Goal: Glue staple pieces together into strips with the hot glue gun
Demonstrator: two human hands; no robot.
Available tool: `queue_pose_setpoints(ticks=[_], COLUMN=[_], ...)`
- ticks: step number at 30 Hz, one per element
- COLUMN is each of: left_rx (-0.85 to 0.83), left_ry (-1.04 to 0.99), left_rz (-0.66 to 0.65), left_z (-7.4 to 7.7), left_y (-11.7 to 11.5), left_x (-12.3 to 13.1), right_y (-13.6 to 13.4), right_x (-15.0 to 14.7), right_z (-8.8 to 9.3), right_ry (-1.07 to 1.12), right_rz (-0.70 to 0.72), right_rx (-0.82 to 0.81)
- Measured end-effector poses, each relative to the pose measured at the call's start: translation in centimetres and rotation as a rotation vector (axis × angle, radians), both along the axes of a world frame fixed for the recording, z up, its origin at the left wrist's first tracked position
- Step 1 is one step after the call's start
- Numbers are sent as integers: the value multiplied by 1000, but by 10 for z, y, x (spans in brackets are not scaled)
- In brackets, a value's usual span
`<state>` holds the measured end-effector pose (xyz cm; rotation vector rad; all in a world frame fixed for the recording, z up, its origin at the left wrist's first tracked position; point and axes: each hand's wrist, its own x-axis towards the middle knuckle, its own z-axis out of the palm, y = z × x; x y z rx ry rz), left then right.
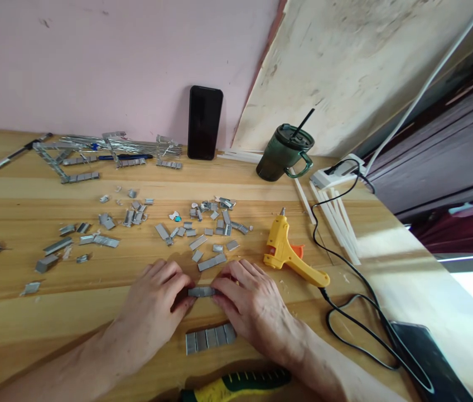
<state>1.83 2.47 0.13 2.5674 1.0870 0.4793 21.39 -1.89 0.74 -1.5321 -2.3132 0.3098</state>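
Note:
Between my two hands is a short grey strip of staples [202, 292]. My left hand [159, 301] pinches its left end with thumb and fingertips, and my right hand [251, 304] pinches the right end. Closer to me, a row of staple strips [210, 338] lies side by side on the wooden table [73, 312]. Just beyond my fingers rests another staple strip [212, 262], with several loose staple pieces [222, 226] scattered behind it. More staple pieces [57, 245] lie to the left.
A yellow glue gun [282, 245] lies at the right, its black cable [362, 304] curling past glue sticks [337, 220]. Behind are a green mug [282, 153], a phone [205, 123] against the wall and staple-built frames [67, 159]. A yellow-green handle [236, 384] lies in front.

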Motion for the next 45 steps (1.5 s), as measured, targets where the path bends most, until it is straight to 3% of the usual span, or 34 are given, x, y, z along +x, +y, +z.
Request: queue_pose_setpoints(ticks=[45], left_rx=[-143], left_ry=[41], left_rz=[-6], left_z=[4], left_y=[1], left_x=[-1], right_y=[3], right_x=[-2], right_z=[1], right_ry=[-34], right_rz=[13], right_rx=[-33])
